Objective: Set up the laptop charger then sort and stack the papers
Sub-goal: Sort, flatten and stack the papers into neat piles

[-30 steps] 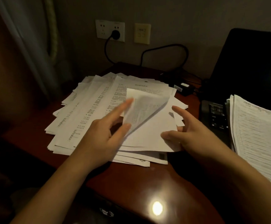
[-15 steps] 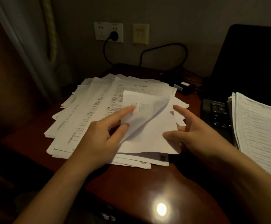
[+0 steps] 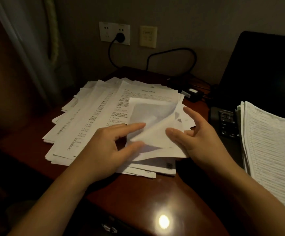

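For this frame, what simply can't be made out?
Head view, spread papers: print too small to read.
Head view, lifted sheet: one page or several in the left hand; fold hides it.
Head view, laptop: charger connection lost in shadow.
Head view, right stack: cut off by frame edge.

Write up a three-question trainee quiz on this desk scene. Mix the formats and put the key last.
1. True or false: the plug sits in the wall socket.
2. The neat stack lies on: A) the floor, B) the laptop, C) a chair.
3. Fill in: the left hand pinches a curled ____ lifted off the loose pile.
Key: 1 true; 2 B; 3 sheet.
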Available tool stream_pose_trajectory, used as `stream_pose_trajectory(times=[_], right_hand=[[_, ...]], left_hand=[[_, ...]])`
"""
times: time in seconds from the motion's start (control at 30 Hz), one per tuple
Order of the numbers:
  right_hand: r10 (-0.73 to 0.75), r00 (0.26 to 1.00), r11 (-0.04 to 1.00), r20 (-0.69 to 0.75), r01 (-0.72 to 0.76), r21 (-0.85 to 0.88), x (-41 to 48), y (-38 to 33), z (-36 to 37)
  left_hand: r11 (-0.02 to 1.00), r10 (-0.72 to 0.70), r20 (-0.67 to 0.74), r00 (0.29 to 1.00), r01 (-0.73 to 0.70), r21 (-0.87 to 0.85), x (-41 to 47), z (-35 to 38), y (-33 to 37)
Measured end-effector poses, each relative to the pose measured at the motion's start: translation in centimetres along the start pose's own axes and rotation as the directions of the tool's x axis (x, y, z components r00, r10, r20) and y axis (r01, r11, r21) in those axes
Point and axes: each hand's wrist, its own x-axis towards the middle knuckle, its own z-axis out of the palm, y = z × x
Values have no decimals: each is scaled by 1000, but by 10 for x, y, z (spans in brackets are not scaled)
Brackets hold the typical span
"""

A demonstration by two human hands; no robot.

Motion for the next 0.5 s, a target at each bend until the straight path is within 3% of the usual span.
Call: stream_pose_trajectory(times=[0.17,0.27,0.4,0.5], right_hand=[[55,997,998,51,-57,26,-2,-5,-14],[13,1000,999,8,-14,51,-1,-7,-10],[-61,996,992,-59,67,111,1,-1,1],[-96,992,981,-82,108,163,2,1,9]], left_hand=[[1000,-22,-42,999,22,1,1,0,6],[1000,8,-41,999,-8,-1,0,-3,7],[998,8,79,997,-2,-70,-3,-1,6],[999,30,33,999,-29,-15,-1,0,4]])
